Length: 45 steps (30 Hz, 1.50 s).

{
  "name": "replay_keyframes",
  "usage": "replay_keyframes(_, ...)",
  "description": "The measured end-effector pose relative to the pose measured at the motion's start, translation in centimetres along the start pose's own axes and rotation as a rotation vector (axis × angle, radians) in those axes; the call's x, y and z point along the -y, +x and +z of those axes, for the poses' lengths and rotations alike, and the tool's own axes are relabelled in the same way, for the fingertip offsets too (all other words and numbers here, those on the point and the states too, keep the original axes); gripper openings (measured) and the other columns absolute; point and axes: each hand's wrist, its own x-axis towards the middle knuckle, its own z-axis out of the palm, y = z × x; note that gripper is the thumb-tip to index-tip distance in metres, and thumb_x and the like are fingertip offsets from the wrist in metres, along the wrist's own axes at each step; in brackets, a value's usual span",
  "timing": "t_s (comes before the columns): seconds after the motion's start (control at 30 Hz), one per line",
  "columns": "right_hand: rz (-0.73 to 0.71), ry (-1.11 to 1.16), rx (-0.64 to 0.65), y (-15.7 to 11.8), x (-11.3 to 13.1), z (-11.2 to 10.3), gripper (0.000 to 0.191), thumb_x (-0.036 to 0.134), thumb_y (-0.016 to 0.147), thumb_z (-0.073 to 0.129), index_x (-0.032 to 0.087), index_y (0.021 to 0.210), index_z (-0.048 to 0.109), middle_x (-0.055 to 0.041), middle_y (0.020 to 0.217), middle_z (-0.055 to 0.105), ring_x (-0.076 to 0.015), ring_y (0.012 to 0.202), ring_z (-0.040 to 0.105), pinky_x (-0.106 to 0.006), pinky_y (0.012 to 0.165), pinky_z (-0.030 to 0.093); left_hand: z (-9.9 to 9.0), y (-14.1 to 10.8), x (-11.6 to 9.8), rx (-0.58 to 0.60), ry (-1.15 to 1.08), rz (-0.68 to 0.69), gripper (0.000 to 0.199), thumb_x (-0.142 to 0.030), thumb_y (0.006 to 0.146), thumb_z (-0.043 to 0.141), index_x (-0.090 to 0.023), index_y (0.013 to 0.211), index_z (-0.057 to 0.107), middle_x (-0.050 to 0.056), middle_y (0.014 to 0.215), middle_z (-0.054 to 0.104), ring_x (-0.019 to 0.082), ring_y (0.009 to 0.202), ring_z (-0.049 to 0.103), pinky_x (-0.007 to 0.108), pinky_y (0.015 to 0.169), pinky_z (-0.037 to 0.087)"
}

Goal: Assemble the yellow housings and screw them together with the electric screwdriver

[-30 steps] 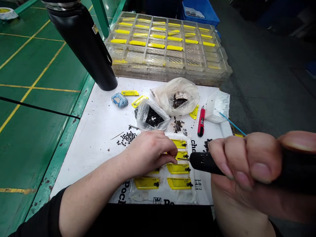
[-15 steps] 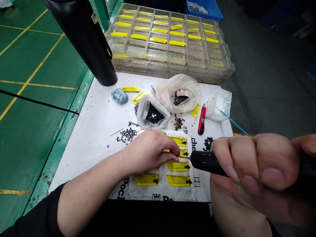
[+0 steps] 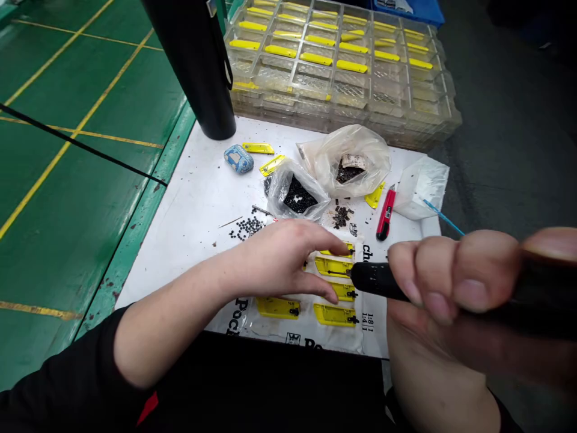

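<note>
My right hand (image 3: 455, 276) is wrapped round a black electric screwdriver (image 3: 378, 281), held level at the right. Its thin bit points left over one of the yellow plastic pieces (image 3: 332, 267); whether the tip touches anything I cannot tell. Around that bit my left hand (image 3: 293, 258) is open, thumb and forefinger apart, with nothing visible between them. Several yellow pieces lie in rows on a printed plastic sheet (image 3: 333, 344), most with a small black part at the right end. The left hand hides some of the rows.
Behind stand a bag of small black parts (image 3: 297, 195), a bag of dark metal clips (image 3: 351, 168) and a red utility knife (image 3: 386, 213). Loose black parts (image 3: 247, 228) lie at left. A tall black bottle (image 3: 198, 78) and a compartment tray (image 3: 342, 111) stand at the back.
My left thumb and forefinger have opened away from the screwdriver bit, where they were pinched. The view has shifted, so the table things appear further right and slightly higher.
</note>
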Motion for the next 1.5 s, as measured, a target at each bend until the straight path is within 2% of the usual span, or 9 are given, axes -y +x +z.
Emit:
replay_keyframes(0.07, -0.078, 0.109, 0.023, 0.4, -0.4, 1.6, 0.031, 0.053, 0.088, 0.089, 0.029, 0.106, 0.084, 0.0051, 0.06, 0.051, -0.0107, 0.037, 0.039, -0.034, 0.036, 0.039, -0.3, -1.7, -0.2, -0.107, 0.029, 0.023, 0.055, -0.052, 0.084, 0.089, -0.019, 0.126, 0.078, 0.01, 0.128, 0.079, 0.021, 0.121, 0.074, 0.033, 0.107, 0.058)
replay_keyframes(0.1, -0.085, 0.134, 0.027, 0.4, -0.6, 2.3, 0.031, 0.052, 0.089, 0.09, 0.026, 0.105, 0.084, 0.0048, 0.06, 0.053, -0.0109, 0.037, 0.041, -0.034, 0.035, 0.04, -0.2, -2.8, -0.2, -0.168, 0.069, 0.024, 0.048, -0.053, 0.088, 0.085, -0.019, 0.122, 0.078, 0.01, 0.124, 0.079, 0.021, 0.118, 0.074, 0.032, 0.104, 0.059)
replay_keyframes(0.27, -0.037, 0.158, 0.091, 0.1, -1.2, 4.7, 0.039, 0.058, 0.09, 0.088, 0.024, 0.108, 0.083, 0.0034, 0.061, 0.058, -0.0105, 0.037, 0.043, -0.031, 0.036, 0.041, 2.1, -9.5, 1.2, -0.349, 0.264, -0.026, 0.02, -0.035, 0.102, 0.072, -0.019, 0.113, 0.077, 0.007, 0.109, 0.078, 0.013, 0.097, 0.075, 0.023, 0.083, 0.059)
replay_keyframes(0.37, -0.004, 0.099, 0.191, -0.4, -1.8, 5.3, 0.048, 0.068, 0.087, 0.087, 0.028, 0.113, 0.082, 0.0021, 0.061, 0.059, -0.0128, 0.038, 0.044, -0.031, 0.036, 0.041, 3.4, -11.2, 2.0, -0.36, 0.294, -0.066, 0.016, -0.031, 0.104, 0.069, -0.021, 0.112, 0.077, 0.006, 0.116, 0.079, 0.012, 0.101, 0.075, 0.023, 0.087, 0.059)
replay_keyframes(0.47, 0.004, 0.048, 0.262, -0.8, -2.5, 5.7, 0.05, 0.068, 0.085, 0.088, 0.031, 0.118, 0.08, 0.0013, 0.066, 0.06, -0.0149, 0.042, 0.049, -0.033, 0.039, 0.044, 3.7, -11.0, 2.2, -0.259, 0.312, -0.073, 0.016, -0.033, 0.103, 0.068, -0.023, 0.109, 0.079, 0.004, 0.123, 0.079, 0.013, 0.102, 0.076, 0.024, 0.087, 0.058)
replay_keyframes(0.57, -0.02, 0.074, 0.305, -0.9, -2.9, 6.1, 0.049, 0.064, 0.087, 0.089, 0.027, 0.119, 0.081, 0.0009, 0.067, 0.06, -0.0142, 0.042, 0.049, -0.033, 0.039, 0.046, 3.5, -10.5, 2.3, -0.213, 0.322, -0.089, 0.013, -0.033, 0.099, 0.073, -0.025, 0.106, 0.081, 0.001, 0.121, 0.08, 0.013, 0.099, 0.076, 0.026, 0.084, 0.056)
replay_keyframes(0.77, -0.058, 0.106, 0.337, -1.0, -3.4, 6.6, 0.05, 0.06, 0.087, 0.09, 0.021, 0.117, 0.08, 0.0005, 0.065, 0.057, -0.013, 0.043, 0.05, -0.031, 0.04, 0.045, 3.4, -10.1, 2.5, -0.188, 0.322, -0.133, 0.011, -0.037, 0.098, 0.076, -0.028, 0.102, 0.081, -0.003, 0.117, 0.082, 0.013, 0.096, 0.075, 0.025, 0.079, 0.049)
replay_keyframes(1.0, 0.024, -0.034, 0.326, -1.0, -3.7, 6.3, 0.049, 0.066, 0.083, 0.09, 0.032, 0.118, 0.08, 0.0006, 0.065, 0.053, -0.0149, 0.046, 0.049, -0.033, 0.045, 0.047, 3.6, -10.0, 2.6, -0.175, 0.375, -0.146, 0.014, -0.039, 0.1, 0.072, -0.029, 0.101, 0.081, -0.002, 0.113, 0.081, 0.014, 0.092, 0.073, 0.029, 0.07, 0.043)
replay_keyframes(1.5, 0.026, 0.03, 0.408, -0.6, -4.2, 6.7, 0.043, 0.051, 0.089, 0.09, 0.022, 0.119, 0.082, -0.0005, 0.072, 0.062, -0.0159, 0.053, 0.057, -0.034, 0.047, 0.052, 3.5, -9.8, 2.3, -0.133, 0.41, -0.169, 0.019, -0.041, 0.103, 0.069, -0.028, 0.1, 0.081, -0.005, 0.11, 0.079, 0.012, 0.092, 0.072, 0.033, 0.065, 0.039)
